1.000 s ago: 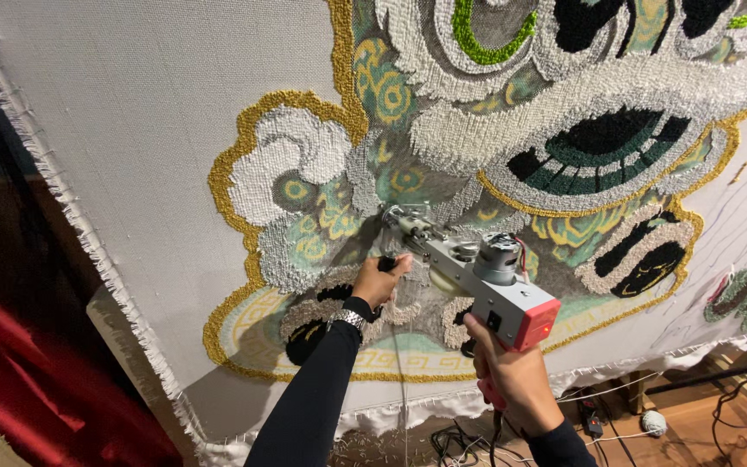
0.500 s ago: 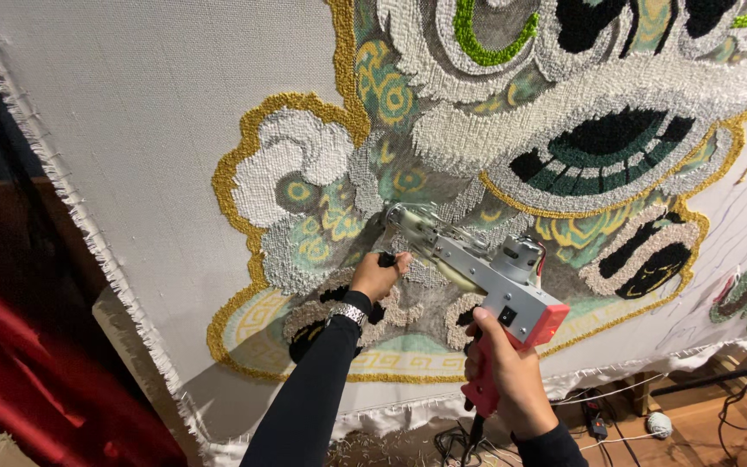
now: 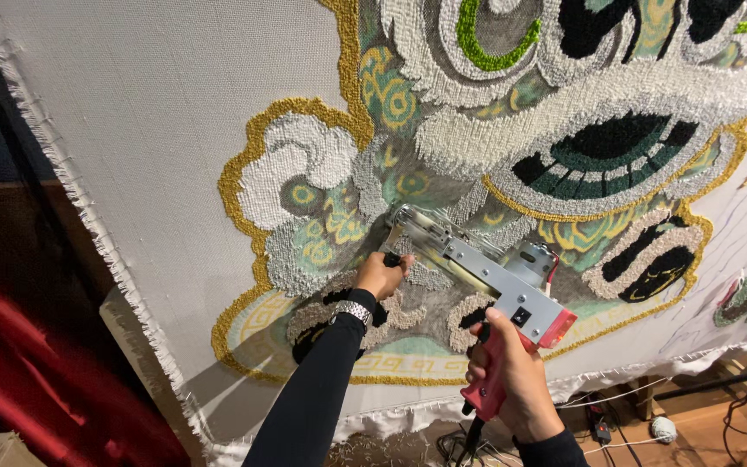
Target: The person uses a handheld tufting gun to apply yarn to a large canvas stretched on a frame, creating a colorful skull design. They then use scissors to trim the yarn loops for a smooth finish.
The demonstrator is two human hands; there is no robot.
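- Single head view, looking forward and slightly down at an upright cloth [image 3: 157, 130], close up.
- Both hands enter from the bottom edge.

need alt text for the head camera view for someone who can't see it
Two hands press a tufting gun against a hanging cloth bearing a half-finished yarn picture in white, gold, green and black. The right hand grips the pink handle; the left hand holds the front grip.
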